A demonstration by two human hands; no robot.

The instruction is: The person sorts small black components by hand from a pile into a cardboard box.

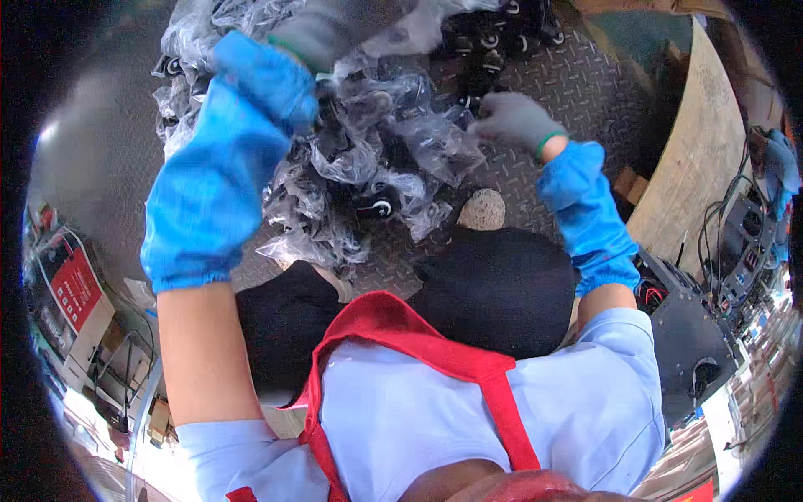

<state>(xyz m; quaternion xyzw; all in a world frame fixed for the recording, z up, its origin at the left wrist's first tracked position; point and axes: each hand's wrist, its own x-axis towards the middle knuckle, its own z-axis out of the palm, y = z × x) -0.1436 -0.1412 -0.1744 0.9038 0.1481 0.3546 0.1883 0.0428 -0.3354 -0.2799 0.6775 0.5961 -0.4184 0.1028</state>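
A pile of clear plastic bags (351,151) lies in front of me on a dark patterned metal surface, with black pieces showing through the film. One black piece (381,207) with a white ring looks like a caster. My left hand (335,33), in a grey glove, is over the far part of the pile; motion blurs it and its fingers cannot be made out. My right hand (514,121), gloved too, is at the pile's right side. Its bent fingers close at a black caster (475,100) with a white ring. More bare black casters (493,42) lie beyond it.
The diamond-plate metal surface (577,84) extends under the pile. A curved wooden board (694,142) stands at the right, with black equipment and cables (690,309) nearer me. A red-and-white panel (75,289) is at the far left. My knees (502,284) are close to the pile.
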